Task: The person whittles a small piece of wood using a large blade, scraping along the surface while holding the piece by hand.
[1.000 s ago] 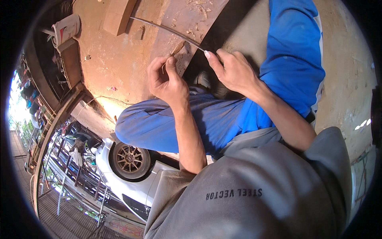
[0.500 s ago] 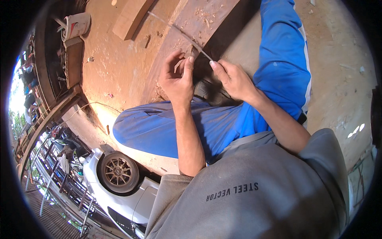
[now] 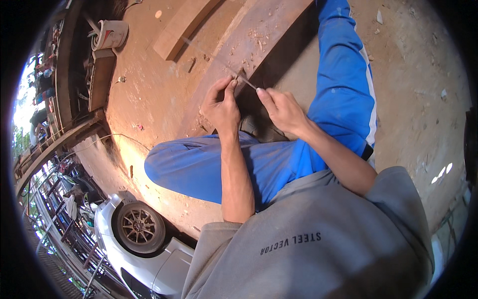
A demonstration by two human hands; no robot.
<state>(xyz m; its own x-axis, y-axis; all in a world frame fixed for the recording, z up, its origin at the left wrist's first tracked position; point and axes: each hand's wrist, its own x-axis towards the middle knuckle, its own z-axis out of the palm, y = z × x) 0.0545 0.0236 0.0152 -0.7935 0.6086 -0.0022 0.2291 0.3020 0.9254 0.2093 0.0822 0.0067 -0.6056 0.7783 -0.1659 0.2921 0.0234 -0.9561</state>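
The left hand point(image 3: 222, 107), in the upper middle of the frame, has its grip closed to a narrow pinch, thumb against forefinger, on what looks like a small brown piece point(image 3: 241, 73); the piece is too small and blurred to make out its shape. Just to its right, the right hand point(image 3: 286, 110) has its grip wrapped round the near end of a thin rod point(image 3: 250, 83), thumb laid along it, and the rod slants toward the upper left, fading into blur. Rod and piece meet or nearly meet by the left fingertips; whether they touch, I cannot tell. The step in hand seems to be working the rod against the piece, and the next move would call for a firm pinch, a steady right wrist and fingertips held clear of the rod's line. Beneath the piece, a reddish plank point(image 3: 279, 30) runs diagonally, scattered with pale shavings point(image 3: 259, 42). Left of the plank, toward the top, a squared block point(image 3: 185, 30) lies on the floor point(image 3: 149, 94). Blue trousers point(image 3: 338, 82) fill the centre and right. Farther out are a pale bucket point(image 3: 111, 35) at upper left and a white car point(image 3: 172, 266) at lower left.
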